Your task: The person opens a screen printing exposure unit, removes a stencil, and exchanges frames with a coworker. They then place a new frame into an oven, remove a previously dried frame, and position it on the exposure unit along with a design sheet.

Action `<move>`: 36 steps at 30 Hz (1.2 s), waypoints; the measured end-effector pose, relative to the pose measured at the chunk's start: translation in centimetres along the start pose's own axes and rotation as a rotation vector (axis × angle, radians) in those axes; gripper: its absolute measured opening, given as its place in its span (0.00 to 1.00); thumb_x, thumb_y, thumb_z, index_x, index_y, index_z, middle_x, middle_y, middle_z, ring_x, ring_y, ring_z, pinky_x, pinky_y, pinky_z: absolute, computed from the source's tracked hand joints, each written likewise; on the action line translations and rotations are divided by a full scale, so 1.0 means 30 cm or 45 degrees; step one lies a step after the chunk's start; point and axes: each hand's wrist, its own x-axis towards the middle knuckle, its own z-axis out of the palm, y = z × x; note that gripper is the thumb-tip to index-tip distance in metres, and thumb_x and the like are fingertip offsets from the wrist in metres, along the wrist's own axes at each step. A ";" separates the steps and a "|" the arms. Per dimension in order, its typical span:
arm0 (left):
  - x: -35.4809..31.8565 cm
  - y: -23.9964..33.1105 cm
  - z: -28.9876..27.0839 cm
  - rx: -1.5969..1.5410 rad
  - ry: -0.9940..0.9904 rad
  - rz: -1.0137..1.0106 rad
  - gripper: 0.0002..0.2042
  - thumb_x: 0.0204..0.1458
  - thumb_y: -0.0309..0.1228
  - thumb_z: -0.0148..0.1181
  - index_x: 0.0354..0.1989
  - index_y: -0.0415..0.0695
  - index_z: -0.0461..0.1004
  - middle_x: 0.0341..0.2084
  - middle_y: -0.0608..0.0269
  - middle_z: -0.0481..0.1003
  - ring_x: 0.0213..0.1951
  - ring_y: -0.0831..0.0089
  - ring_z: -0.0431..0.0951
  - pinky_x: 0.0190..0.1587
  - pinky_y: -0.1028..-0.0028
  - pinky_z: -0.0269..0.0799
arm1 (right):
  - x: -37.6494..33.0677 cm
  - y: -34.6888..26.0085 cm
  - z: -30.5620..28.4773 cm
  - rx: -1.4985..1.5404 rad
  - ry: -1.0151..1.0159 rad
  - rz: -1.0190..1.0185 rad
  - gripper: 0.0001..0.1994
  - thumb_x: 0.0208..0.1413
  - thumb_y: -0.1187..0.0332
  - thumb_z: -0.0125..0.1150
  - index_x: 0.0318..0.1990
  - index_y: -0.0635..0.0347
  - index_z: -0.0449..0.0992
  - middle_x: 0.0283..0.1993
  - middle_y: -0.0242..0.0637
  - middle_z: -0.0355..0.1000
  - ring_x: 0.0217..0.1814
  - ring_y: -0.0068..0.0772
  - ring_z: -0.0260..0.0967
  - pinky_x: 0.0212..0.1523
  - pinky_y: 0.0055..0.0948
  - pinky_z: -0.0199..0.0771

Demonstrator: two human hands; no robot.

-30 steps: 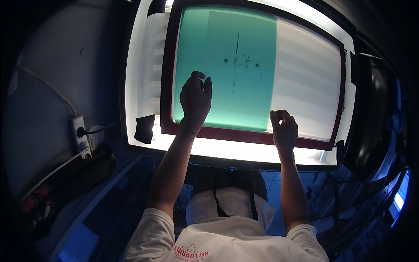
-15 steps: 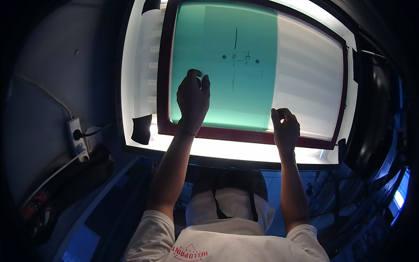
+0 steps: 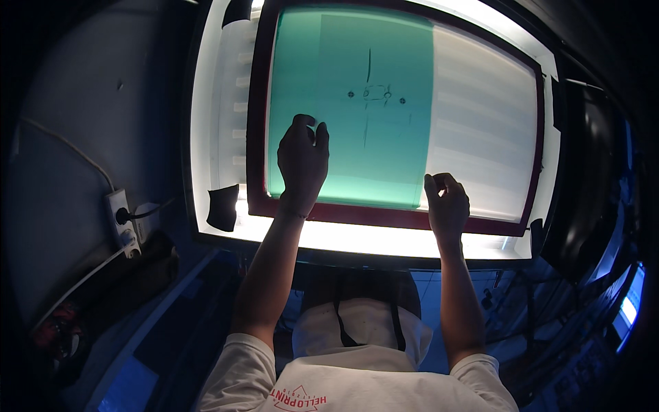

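A screen-printing frame (image 3: 257,123) with a dark red rim lies over a glowing light table (image 3: 329,237). Its left part is a green translucent area (image 3: 377,165), and a pale panel (image 3: 484,130) fills the right. Thin dark lines and round marks (image 3: 377,93) show on the green. My left hand (image 3: 302,161) is over the lower left of the green, thumb and fingers curled toward each other. Near the rim, where green meets pale, my right hand (image 3: 449,206) has its thumb and fingers bent into a pinch. Whatever either hand grips, perhaps a clear sheet, I cannot make out.
Black patches (image 3: 223,207) sit at the light table's corners. On the left, a power strip (image 3: 123,220) with a plug and cables hangs beside the grey wall. A dark, shiny surface (image 3: 590,185) stands close on the right.
The light table, frame and both hands appear slightly lower in view together. Hand poses and their places over the frame look nearly the same.
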 end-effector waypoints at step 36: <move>0.038 -0.035 0.053 0.255 -0.134 0.175 0.12 0.56 0.34 0.51 0.35 0.35 0.67 0.28 0.46 0.72 0.32 0.48 0.74 0.35 0.56 0.68 | 0.017 0.080 -0.040 0.235 -0.058 -0.009 0.12 0.52 0.59 0.53 0.27 0.55 0.76 0.28 0.35 0.75 0.40 0.36 0.71 0.43 0.36 0.72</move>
